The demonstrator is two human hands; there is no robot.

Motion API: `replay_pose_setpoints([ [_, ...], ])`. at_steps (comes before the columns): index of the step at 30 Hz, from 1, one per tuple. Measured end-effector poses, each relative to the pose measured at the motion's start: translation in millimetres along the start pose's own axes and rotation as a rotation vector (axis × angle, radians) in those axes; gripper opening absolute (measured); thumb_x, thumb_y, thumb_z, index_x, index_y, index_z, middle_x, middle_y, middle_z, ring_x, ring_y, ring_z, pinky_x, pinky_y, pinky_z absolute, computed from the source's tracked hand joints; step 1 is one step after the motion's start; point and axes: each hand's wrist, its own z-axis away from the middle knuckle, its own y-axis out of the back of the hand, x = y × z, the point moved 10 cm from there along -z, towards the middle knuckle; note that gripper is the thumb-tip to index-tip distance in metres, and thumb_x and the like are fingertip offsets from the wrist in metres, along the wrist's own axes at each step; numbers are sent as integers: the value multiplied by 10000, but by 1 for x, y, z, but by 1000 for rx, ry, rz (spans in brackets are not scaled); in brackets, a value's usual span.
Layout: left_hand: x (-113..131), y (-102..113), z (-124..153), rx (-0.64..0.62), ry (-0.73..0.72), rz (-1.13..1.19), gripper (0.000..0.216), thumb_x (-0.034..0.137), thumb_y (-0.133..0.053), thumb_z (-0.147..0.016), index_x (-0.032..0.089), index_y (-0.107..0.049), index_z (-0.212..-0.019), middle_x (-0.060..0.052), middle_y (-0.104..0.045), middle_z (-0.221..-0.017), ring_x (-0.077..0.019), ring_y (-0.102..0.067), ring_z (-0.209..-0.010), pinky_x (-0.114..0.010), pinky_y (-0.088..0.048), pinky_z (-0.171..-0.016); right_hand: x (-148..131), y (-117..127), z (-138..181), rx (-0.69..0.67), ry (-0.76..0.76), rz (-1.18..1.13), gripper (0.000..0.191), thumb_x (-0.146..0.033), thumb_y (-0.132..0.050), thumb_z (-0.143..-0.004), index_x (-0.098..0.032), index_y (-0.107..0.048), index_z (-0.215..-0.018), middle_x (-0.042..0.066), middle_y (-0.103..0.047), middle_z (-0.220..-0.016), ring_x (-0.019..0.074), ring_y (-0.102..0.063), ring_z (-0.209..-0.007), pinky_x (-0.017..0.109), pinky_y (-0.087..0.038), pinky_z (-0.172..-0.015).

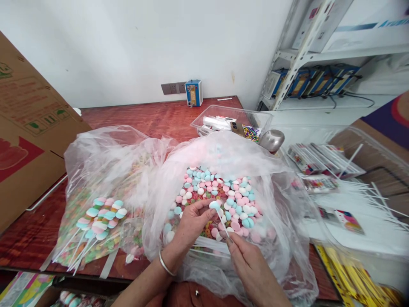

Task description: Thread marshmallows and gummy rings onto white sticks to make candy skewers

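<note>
My left hand [193,221] pinches a pale blue and white marshmallow [214,205] between thumb and fingers. A thin white stick [223,224] runs down from that marshmallow into my right hand [244,258], whose thumb and fingers are closed on it. Both hands are over an opened clear plastic bag [275,200] spread around many loose pink, white and blue marshmallows [246,198]. Small ring-shaped candies [209,232] show among them. To the left, several finished-looking marshmallow skewers [104,215] lie on another plastic bag [105,157] filled with colourful candies.
A cardboard box [28,128] stands at the left. Behind the bags, a clear bin [204,115] holds a phone and packets beside a metal scoop [271,140]. White sticks [361,196] and packets lie at the right, near yellow packaging [354,273]. A blue device [194,93] sits by the wall.
</note>
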Motion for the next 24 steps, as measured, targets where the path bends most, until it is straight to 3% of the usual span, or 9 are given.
replay_pose_setpoints([
  [8, 8, -7, 2, -96, -145, -286, 347, 303, -706, -794, 169, -713, -1114, -60, -725, -867, -175, -662, -784, -302, -545, -743, 21, -14, 0, -17, -135, -302, 346, -437, -368, -987, -224, -471, -734, -85, -405, -502, 95, -340, -447, 214, -269, -457],
  [13, 22, -10, 7, -30, -255, -451, 267, 236, -664, -799, 159, -731, -1046, -50, -709, -844, -141, -628, -714, -254, -523, -663, 23, -21, -3, -3, -164, -427, 284, -406, -369, -960, -234, -441, -746, -119, -328, -441, 73, -210, -364, 218, -198, -398],
  [19, 39, -22, 16, -34, -407, -610, 257, 166, -628, -797, 181, -739, -1028, -35, -698, -819, -124, -612, -675, -229, -508, -625, 23, -22, -5, 9, -157, -427, 282, -437, -381, -942, -217, -490, -805, -115, -318, -471, 82, -237, -400, 213, -190, -401],
  [24, 34, -37, 31, -105, -445, -656, 277, 111, -595, -798, 204, -737, -1018, -39, -721, -872, -135, -648, -722, -234, -527, -657, 31, -11, -7, 97, -121, -263, 314, -456, -398, -925, -217, -519, -761, -77, -415, -516, 115, -385, -456, 216, -308, -447],
])
